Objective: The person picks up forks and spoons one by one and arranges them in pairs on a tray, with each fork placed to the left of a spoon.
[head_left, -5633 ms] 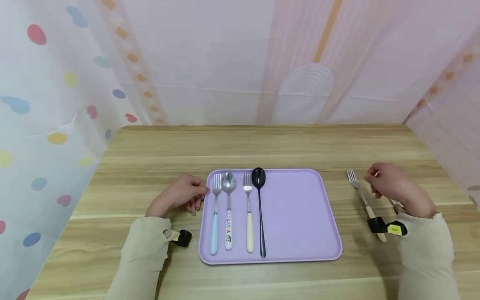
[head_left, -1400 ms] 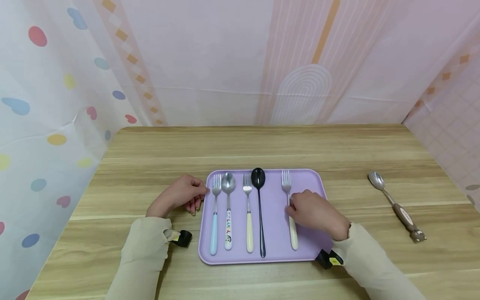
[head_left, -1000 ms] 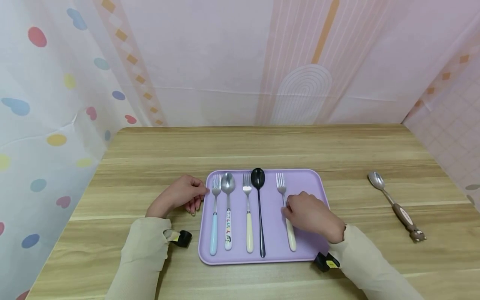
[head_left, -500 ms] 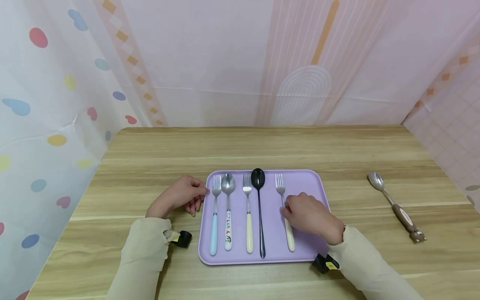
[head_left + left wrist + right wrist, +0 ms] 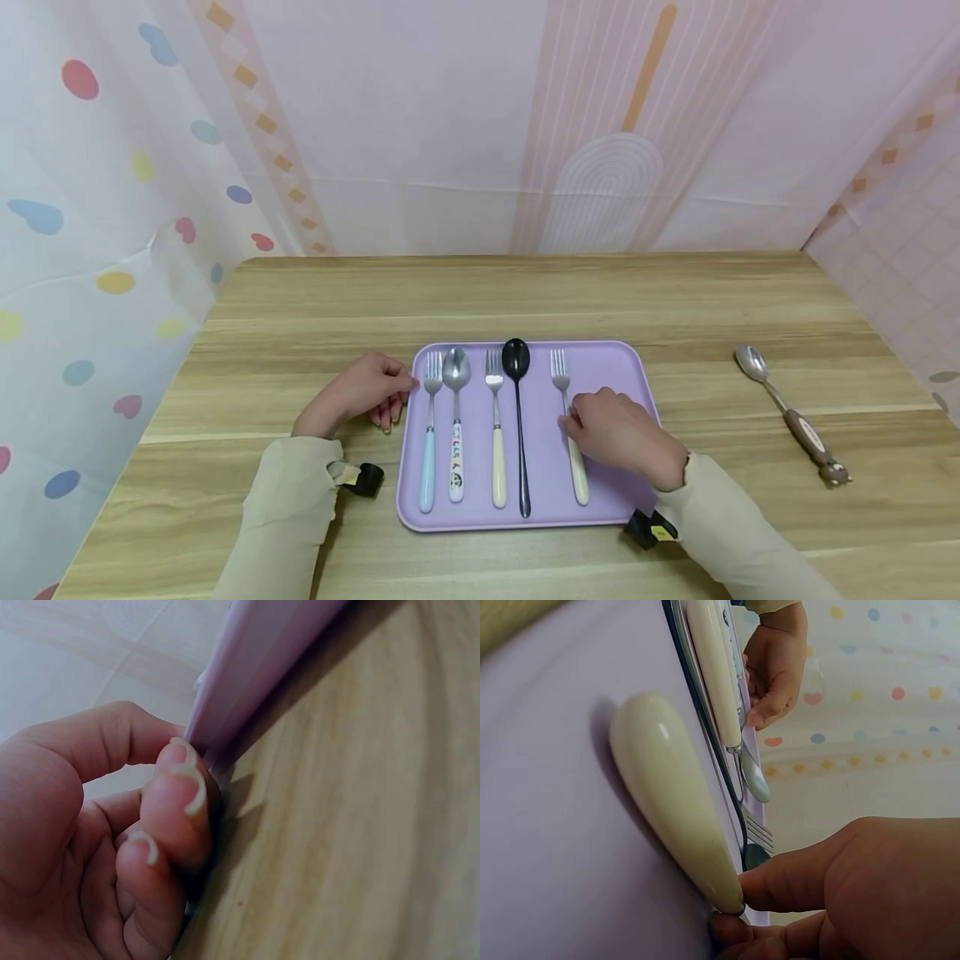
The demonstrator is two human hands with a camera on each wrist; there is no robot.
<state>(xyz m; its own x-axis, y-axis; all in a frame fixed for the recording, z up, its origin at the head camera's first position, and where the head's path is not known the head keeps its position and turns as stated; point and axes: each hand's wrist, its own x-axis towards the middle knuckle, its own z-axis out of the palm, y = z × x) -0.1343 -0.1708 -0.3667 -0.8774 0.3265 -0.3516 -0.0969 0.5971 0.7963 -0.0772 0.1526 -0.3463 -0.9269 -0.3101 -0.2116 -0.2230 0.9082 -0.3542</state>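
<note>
My right hand (image 5: 611, 433) pinches a cream-handled fork (image 5: 580, 475) near its neck, thumb on one side and fingers on the other in the right wrist view. The handle (image 5: 667, 795) lies low over the purple tray (image 5: 637, 367), tines pointing away. At the tray's left rim, my left hand (image 5: 367, 390) holds the edge between thumb and fingertips. Left to right on the tray lie a blue-handled fork (image 5: 428, 467), a spoon with a patterned white handle (image 5: 457, 454), another cream-handled fork (image 5: 498, 467) and a long black spoon (image 5: 521, 442), roughly parallel.
A spoon with a brown bear handle (image 5: 806, 437) lies slanted on the wooden table (image 5: 525, 296), right of the tray. Behind the table hangs a patterned curtain (image 5: 420, 125). Black wrist cameras sit at both sleeves.
My right hand has brought the cream-handled fork from the table at the right onto the tray, then shifted it slightly left. The bear-handled spoon came into view. My left hand has stayed put.
</note>
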